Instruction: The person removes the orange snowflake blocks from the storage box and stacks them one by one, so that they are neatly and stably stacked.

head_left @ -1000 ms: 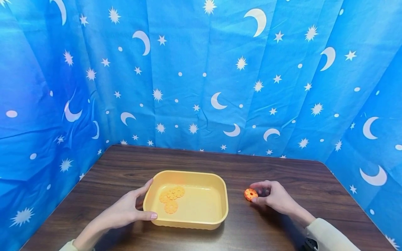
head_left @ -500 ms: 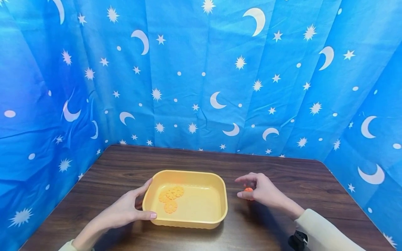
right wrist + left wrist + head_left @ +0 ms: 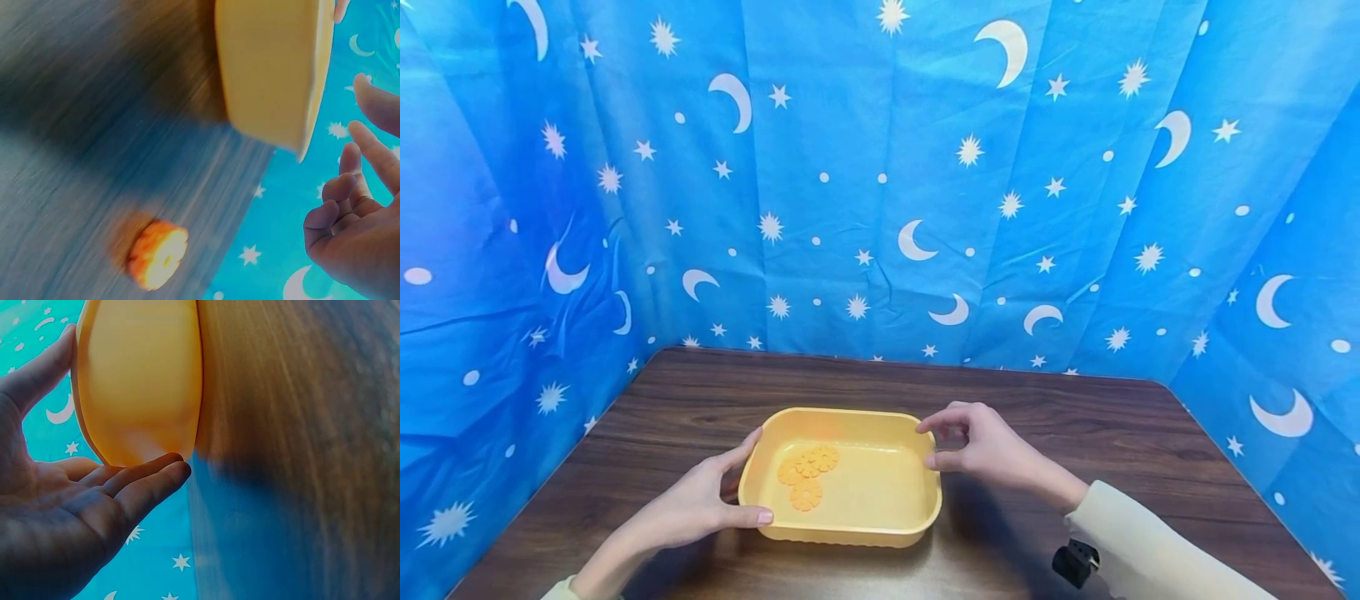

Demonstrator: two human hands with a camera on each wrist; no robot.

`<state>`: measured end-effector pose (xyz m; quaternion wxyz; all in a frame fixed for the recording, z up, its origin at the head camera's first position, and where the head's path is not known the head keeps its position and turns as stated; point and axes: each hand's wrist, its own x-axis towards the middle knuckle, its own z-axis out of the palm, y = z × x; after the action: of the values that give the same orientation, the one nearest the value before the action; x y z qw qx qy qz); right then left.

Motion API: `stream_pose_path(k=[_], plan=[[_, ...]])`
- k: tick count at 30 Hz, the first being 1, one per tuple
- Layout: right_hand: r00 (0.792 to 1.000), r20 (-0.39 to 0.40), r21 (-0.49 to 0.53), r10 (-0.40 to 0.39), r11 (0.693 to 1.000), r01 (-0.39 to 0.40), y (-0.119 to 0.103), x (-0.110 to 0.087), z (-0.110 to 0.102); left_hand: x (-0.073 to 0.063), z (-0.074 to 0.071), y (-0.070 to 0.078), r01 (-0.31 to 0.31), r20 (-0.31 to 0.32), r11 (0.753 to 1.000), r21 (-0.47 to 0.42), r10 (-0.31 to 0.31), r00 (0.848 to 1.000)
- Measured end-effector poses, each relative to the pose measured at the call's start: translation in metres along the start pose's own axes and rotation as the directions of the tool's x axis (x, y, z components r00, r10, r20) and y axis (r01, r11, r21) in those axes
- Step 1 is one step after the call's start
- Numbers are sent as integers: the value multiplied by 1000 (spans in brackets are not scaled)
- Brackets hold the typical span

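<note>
Yellow tray (image 3: 872, 487) in left hand (image 3: 700, 500), right hand (image 3: 985, 448) near its opposite rim.

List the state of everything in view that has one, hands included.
Tray: on the table, open side up, discs inside.
Discs: clustered at the tray's left end, some overlapping.
Orange piece: on the table, apart from the tray, not held.
Left hand: gripping the tray's left end.
Right hand: at the tray's right rim, holding nothing; contact unclear.
Backdrop: hanging, creased.
</note>
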<state>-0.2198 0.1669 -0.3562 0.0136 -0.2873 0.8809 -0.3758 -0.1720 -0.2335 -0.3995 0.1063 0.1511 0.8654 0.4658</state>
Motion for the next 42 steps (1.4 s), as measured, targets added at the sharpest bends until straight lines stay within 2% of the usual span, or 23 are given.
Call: stream_pose_path(k=[14,21,30,42], plan=[[993,81,2,-89,996,89,-25,28,30,0,0,0,1,-3,1000,10,-1,1000],[988,124,10,-89,996,88,-30,41,51,0,0,-1,-6,5,1000,-9,6,1000],[984,140,34,-114,993,110,-33,54,75,0,0,-1,9,6,1000,5,-9,1000],[981,185,43,-59,998,52,-34,63,101,0,-2,-1,-9,12,1000,4,8,1000]])
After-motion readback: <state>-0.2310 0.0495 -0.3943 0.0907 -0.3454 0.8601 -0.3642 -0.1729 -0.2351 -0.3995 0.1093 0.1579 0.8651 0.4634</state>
